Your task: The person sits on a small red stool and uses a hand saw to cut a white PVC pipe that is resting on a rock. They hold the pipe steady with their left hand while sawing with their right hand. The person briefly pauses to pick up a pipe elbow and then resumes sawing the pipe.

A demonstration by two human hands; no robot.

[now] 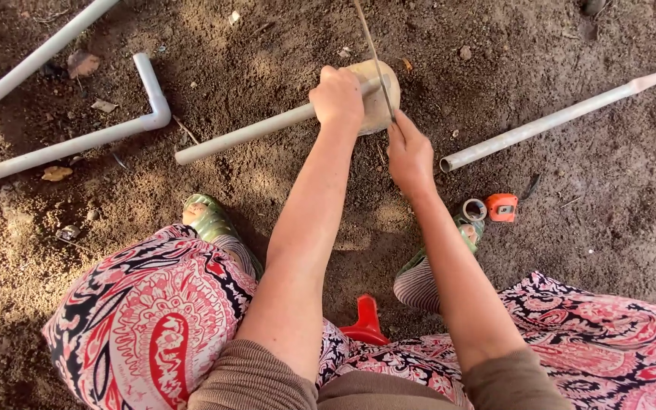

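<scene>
Head view, looking down on bare soil. L hand [337,97] was closed over a grey plastic pipe [244,135], pressing it down w/ fingers wrapped round the top, where the pipe crossed a rounded pale stone [380,95]. The pipe lay roughly horizontal, tilted slightly up to the right, its free end pointing left; its far end was hidden behind the hand and stone. R hand [410,156] was clenched round the lower end of a thin saw blade [373,57], which ran up and slightly left out of the top edge and met the pipe just beside the L hand; the handle itself could not be made out.

Surroundings: an elbow-jointed pipe [115,125] and a straight pipe [36,61] lay at upper left, well apart from the hands. Another long pipe [563,118] lay at right, open end near the R hand. An orange tape measure [502,207] sat next to a small grey ring fitting [474,209], near the right foot. Green sandal [208,219] under left foot. Patterned red-and-white skirt [153,319] over both knees; red plastic object [366,323] between them.
</scene>
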